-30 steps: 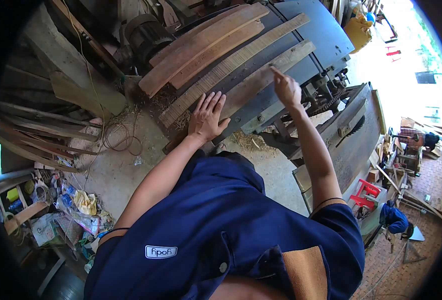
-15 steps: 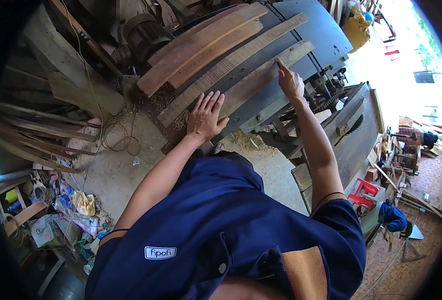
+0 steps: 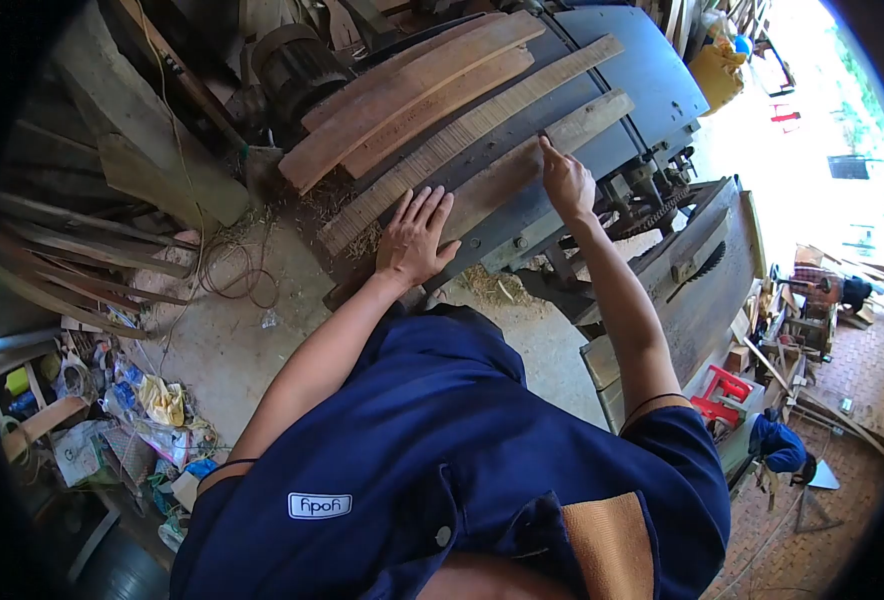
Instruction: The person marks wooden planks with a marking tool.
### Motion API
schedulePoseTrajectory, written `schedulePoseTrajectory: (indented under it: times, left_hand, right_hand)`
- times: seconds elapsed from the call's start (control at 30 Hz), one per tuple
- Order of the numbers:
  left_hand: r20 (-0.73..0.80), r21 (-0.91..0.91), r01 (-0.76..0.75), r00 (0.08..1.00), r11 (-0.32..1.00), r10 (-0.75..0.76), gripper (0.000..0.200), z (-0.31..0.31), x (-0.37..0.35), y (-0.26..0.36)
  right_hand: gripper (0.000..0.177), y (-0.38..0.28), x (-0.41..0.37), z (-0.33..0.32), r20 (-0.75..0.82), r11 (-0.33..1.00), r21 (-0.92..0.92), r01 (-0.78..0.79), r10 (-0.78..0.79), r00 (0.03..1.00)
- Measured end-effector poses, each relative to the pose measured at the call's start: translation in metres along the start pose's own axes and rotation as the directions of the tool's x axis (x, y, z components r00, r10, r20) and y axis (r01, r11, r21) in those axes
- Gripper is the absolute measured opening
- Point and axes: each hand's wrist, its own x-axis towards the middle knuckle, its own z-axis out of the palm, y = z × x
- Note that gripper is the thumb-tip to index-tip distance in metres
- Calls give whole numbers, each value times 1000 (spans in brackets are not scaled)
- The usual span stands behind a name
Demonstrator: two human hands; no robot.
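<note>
My left hand lies with fingers spread at the left end of a curved wooden piece, its fingertips near a long ridged strip. Over the middle of the same curved piece is my right hand, its index finger stretched out and touching the wood while the other fingers curl in. Nothing is held in either hand. Several reddish curved boards lie stacked beyond the ridged strip. All of these rest on a grey metal machine table.
A motor stands at the upper left. Curved wood lengths and bags lie at the left. A toothed blade sits at the right, near a red stool and a person in blue. Shavings lie on the floor.
My right hand has slid a little to the left and toward me along the curved piece. My left hand stays in place. The view has shifted slightly.
</note>
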Motion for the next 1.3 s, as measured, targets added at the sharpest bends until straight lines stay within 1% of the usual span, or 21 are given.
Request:
schedulePoseTrajectory:
  times: [0.1,0.23,0.37,0.4,0.43,0.5,0.53,0.57,0.63,0.67,0.7,0.77,0.83,0.87,0.9,0.97,1.0,1.03,1.1,1.2,1.3]
  left_hand:
    - [6,-15,-9,1000,1000,9,75,-1,0,0]
    - [27,-5,4,1000,1000,-4,76,0,-1,0]
    - [13,-13,-7,1000,1000,7,75,2,2,-1]
    - [6,-16,-10,1000,1000,10,75,2,2,-1]
    - [3,-21,-12,1000,1000,12,75,2,0,-1]
    - [16,-24,-5,1000,1000,5,75,1,-1,0]
    - [17,-23,1,1000,1000,0,75,-1,0,1]
    - [17,-21,-4,1000,1000,4,75,-1,-1,0]
    - [8,-20,-13,1000,1000,13,75,2,0,-1]
    - [8,-22,-12,1000,1000,13,75,2,0,-1]
    - [4,-19,-18,1000,1000,18,75,2,0,-1]
    - [2,-14,-21,1000,1000,21,75,1,0,-3]
    - [-1,-9,-19,1000,1000,19,76,0,0,0]
    - [-3,-12,-27,1000,1000,27,76,2,0,1]
    - [-7,-9,-27,1000,1000,27,76,3,-1,0]
    - [-17,-4,-26,1000,1000,25,76,3,-1,-2]
    - [-18,-4,-31,999,1000,30,76,3,-1,-1]
    - [-20,-3,-36,999,999,36,76,2,-1,-2]
    - [-19,1,-40,999,999,40,77,2,1,-3]
    - [-4,-5,-37,999,999,37,80,6,-3,-3]
    - [19,19,-28,999,999,28,85,7,-1,-4]
  right_hand:
    - [39,10,7,-15,65,998,9,66,-67,996]
    - [36,20,13,-1,-45,999,33,-10,12,999]
    - [42,-21,-22,4,-1,969,88,231,-231,973]
    - [44,-23,-18,-9,80,975,86,203,-210,974]
    - [43,-11,-10,-3,50,979,67,194,-197,979]
    - [41,-5,5,-18,106,996,60,-71,64,992]
    - [39,7,5,-8,-6,994,112,-8,8,1000]
    - [39,5,-2,0,-9,994,112,-11,12,1000]
    - [35,-12,-21,11,-158,952,203,230,-200,967]
    - [36,-38,-35,0,-20,982,129,140,-138,990]
    - [36,-42,-40,1,-26,959,176,223,-222,975]
    - [37,-30,-31,5,-78,946,177,273,-263,962]
    - [37,-17,-15,-2,-15,985,158,65,-63,998]
    - [39,-11,-11,-7,-63,986,160,50,-40,997]
    - [39,-13,-13,-4,-70,986,158,50,-39,997]
    - [37,-27,-29,13,-122,962,191,196,-175,977]
    - [38,-44,-39,9,41,980,110,165,-171,984]
    - [39,-55,-49,2,44,978,158,138,-147,988]
    - [38,-44,-41,-2,2,958,180,224,-228,974]
    - [36,-21,-17,-5,-71,972,224,71,-56,996]
    - [40,-30,-24,3,0,994,80,74,-74,997]
